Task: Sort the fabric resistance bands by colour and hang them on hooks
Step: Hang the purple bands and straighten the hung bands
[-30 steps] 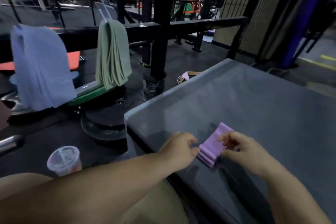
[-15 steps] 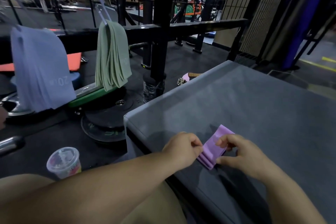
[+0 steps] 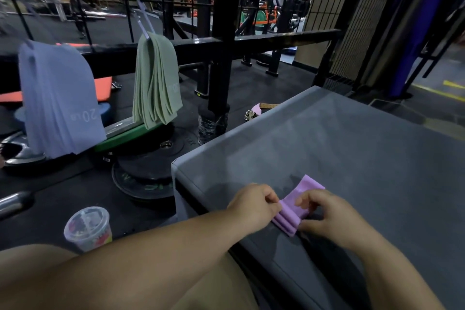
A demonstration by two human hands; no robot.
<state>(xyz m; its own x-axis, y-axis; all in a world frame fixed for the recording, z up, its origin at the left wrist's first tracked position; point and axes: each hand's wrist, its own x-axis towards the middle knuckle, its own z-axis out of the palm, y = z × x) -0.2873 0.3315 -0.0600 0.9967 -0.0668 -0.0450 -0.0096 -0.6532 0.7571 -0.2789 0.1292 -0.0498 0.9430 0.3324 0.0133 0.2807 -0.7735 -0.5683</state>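
A small stack of purple bands (image 3: 296, 209) lies on the grey padded box (image 3: 352, 148) near its front left corner. My left hand (image 3: 254, 205) pinches the stack's left edge with curled fingers. My right hand (image 3: 329, 211) grips its right side, fingers curled over the top. Several green bands (image 3: 156, 83) hang from a hook (image 3: 144, 20) on the black wire rack. A bunch of blue-grey bands (image 3: 60, 100) marked 20 hangs further left.
Black and green weight plates (image 3: 148, 156) lie on the floor left of the box. A lidded plastic cup (image 3: 86, 228) stands near my knee. A black steel post (image 3: 224, 33) and rail rise behind the box. A pink strap with a buckle (image 3: 254, 112) lies beyond the box's edge.
Both hands have closed in on the purple stack: the left now pinches its edge and the right has slid its fingers over the top. The stack has barely moved.
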